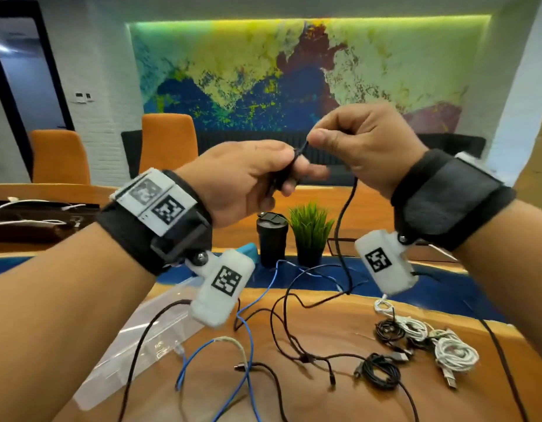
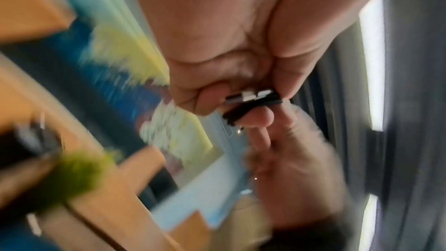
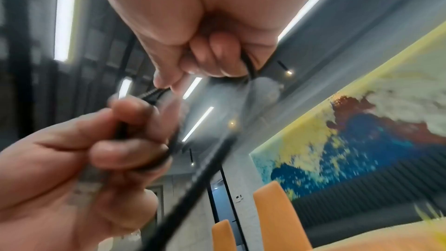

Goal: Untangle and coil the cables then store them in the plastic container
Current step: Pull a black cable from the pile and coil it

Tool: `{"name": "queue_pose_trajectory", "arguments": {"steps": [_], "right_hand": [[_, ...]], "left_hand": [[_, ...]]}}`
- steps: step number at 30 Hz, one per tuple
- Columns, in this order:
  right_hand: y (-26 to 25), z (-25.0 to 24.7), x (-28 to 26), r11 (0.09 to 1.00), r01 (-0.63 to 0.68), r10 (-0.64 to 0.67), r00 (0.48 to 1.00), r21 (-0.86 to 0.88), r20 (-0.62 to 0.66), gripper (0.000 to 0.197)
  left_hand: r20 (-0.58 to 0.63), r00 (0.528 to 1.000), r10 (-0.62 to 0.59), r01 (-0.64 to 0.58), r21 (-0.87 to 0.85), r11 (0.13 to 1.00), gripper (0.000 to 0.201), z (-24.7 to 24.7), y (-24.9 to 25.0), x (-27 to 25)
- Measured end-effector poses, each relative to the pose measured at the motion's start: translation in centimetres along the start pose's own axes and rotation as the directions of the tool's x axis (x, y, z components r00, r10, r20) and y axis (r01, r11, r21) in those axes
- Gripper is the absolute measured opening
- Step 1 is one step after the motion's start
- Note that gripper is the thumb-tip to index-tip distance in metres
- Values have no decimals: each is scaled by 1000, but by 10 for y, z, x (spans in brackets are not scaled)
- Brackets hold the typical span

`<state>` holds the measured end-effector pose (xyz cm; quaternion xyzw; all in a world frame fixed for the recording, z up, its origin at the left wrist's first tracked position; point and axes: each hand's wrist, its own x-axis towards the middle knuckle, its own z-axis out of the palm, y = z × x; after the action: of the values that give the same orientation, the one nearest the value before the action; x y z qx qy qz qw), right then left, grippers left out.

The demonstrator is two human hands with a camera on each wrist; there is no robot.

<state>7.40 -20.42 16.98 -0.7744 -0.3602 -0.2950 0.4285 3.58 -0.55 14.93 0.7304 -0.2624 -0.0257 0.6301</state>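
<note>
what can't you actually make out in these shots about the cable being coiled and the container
- Turns of the black cable wound so far: the left hand covers them in the head view; the wrist views are blurred.
- Plug type: motion blur in the left wrist view.
- Plastic container: the left forearm hides much of it, so its contents cannot be seen.
- Right hand: its grip is only partly visible.

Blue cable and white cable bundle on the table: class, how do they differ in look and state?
The blue cable lies loose in long open curves, crossing black cables; the white cable bundle is wound into a compact coil. The blue cable sprawls mid-table; the white bundle sits at the right, beside coiled black cables. Both rest on the table, outside the container.
</note>
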Motion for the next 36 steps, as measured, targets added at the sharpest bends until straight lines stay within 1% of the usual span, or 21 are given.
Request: {"name": "queue_pose_trajectory", "arguments": {"steps": [2, 4, 5, 7, 9, 11, 13, 15, 17, 20, 21, 23, 24, 25, 26, 27, 29, 30, 31, 34, 36], "right_hand": [[6, 15, -6, 974, -128, 132, 991, 187, -12, 18], [11, 32, -20, 937, -242, 228, 970, 252, 81, 30], [11, 38, -28, 946, -262, 232, 959, 191, 166, 29], [7, 44, -42, 978, -179, 205, 895, -103, 396, 21], [-2, 40, -49, 936, -11, 208, 823, -351, 529, 15], [-17, 24, -43, 905, 103, 127, 861, -412, 493, 16], [-29, 2, -28, 919, 139, -1, 937, -369, 350, 15], [-31, -15, -12, 962, 105, -53, 977, -254, 206, 11], [-23, -16, -3, 991, 64, -50, 992, -120, 113, 10], [1, 3, -7, 993, -88, 91, 996, 83, -23, 14], [9, 12, -13, 988, -142, 144, 989, 59, -30, 22], [17, 29, -33, 974, -221, 225, 966, -48, 126, 27], [14, 35, -43, 967, -246, 255, 931, -67, 261, 21], [8, 39, -51, 964, -255, 264, 885, -77, 384, 15], [1, 40, -55, 966, -236, 256, 844, -101, 471, 11], [-4, 39, -55, 971, -179, 237, 819, -160, 522, 10], [-13, 28, -45, 916, 51, 189, 820, -398, 541, 9], [-14, 22, -39, 854, 152, 156, 837, -497, 524, 10], [-15, 16, -33, 799, 197, 128, 867, -568, 481, 12], [-11, 6, -21, 782, 133, 55, 958, -609, 281, 16], [-4, 3, -14, 801, 99, 16, 982, -591, 187, 18]], "left_hand": [[68, 998, 10, 8, -270, 963, 25, 0, 7, -4], [78, 996, 49, -13, -415, 910, 22, 1, 10, -4], [53, 997, 62, -32, -446, 895, 23, 2, 11, -4], [-55, 995, 83, -98, -405, 909, 27, 3, 12, 0], [-155, 978, 143, -163, -123, 979, 28, 1, 11, 4], [-136, 964, 228, -172, 332, 927, 25, -4, 5, 6], [-73, 974, 214, -147, 515, 845, 28, -4, -1, 4], [-65, 991, 114, -79, 399, 914, 30, 5, -3, -2], [-38, 999, -11, 15, 106, 994, 31, 16, 0, -6], [-14, 996, -87, 77, -351, 933, 31, 21, 7, -9], [-40, 997, -68, 43, -446, 894, 31, 21, 10, -9], [-139, 990, -4, -68, -503, 862, 31, 20, 12, -5], [-197, 980, 36, -119, -424, 898, 30, 19, 10, -2], [-259, 960, 102, -165, -232, 959, 30, 17, 5, 2], [-293, 933, 208, -198, 64, 978, 30, 14, -2, 6], [-245, 919, 310, -213, 352, 911, 31, 11, -13, 11], [-86, 937, 339, -185, 699, 691, 35, 6, -33, 18], [-41, 949, 313, -175, 759, 627, 36, 4, -39, 20], [-21, 955, 295, -176, 761, 624, 35, 2, -42, 21], [-11, 972, 236, -167, 672, 721, 35, 3, -36, 20], [-23, 983, 180, -127, 620, 774, 33, 4, -27, 18]]}}
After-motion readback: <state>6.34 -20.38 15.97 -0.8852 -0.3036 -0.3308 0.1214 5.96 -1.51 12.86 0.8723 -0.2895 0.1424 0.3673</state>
